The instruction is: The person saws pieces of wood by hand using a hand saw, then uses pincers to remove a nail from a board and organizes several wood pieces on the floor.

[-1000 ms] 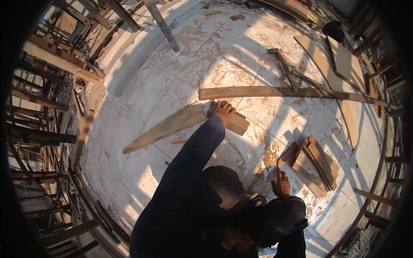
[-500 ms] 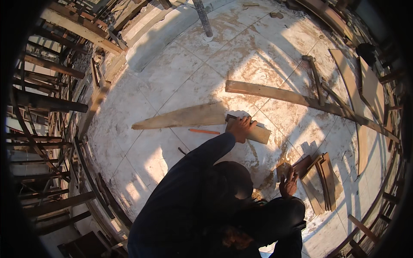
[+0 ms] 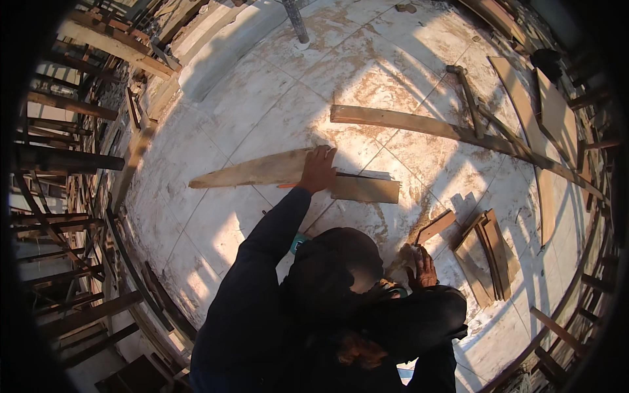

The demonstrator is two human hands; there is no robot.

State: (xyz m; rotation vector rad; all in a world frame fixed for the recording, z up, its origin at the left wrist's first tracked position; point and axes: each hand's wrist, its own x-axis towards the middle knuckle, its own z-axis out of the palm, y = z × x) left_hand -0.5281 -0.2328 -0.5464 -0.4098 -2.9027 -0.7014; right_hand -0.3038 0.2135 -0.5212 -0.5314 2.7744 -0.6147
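My left hand grips the wide right end of a tapered board, fingers bent over its far edge. A short board lies just right of that hand, and an orange pencil-like stick shows partly beneath it. My right hand rests low near my knee, fingers stretched out and thumb apart, just below a small reddish board. Several short planks are piled to its right. A teal object, partly hidden, shows beside my dark-clothed body.
A long plank crosses the dusty tiled floor, with a long-handled hammer near it. Broad boards lie at right. A grey post stands at the back, and timber framing lines the left side.
My left hand has left the short board and moved leftward onto the tapered board's end. The small board by my right hand now lies farther up, its reddish face showing more.
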